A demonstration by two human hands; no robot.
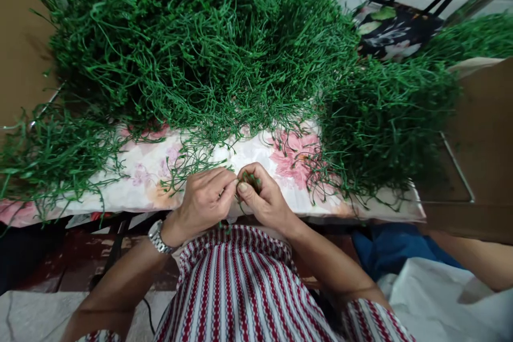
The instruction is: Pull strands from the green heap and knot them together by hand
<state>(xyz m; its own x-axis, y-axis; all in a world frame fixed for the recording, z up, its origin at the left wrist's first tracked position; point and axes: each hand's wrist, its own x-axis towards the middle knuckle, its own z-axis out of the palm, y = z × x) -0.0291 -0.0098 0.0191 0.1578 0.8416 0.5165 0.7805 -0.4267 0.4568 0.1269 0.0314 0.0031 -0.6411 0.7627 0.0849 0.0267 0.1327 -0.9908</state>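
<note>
My right hand [264, 197] is closed round a small bunch of thin green stems [251, 181], with the thumb pressed on its side. Against it, fingertips touching, is my left hand [210, 195], which wears a metal watch on the wrist. Its thumb and fingers are pinched together at the bunch; what lies between them is hidden. Both hands are just over the near edge of the table, on a flowered tablecloth [256, 152]. Loose green plant stems [196, 160], plastic-looking, lie just behind my left hand.
A high heap of green stems [200, 37] covers the back. Smaller piles lie left [60, 149] and right [385, 128]. Brown cardboard [481, 160] stands at the right, more cardboard [24, 48] at the left. A flowered bag [396, 26] sits behind. Another person's arm [476, 259] shows at right.
</note>
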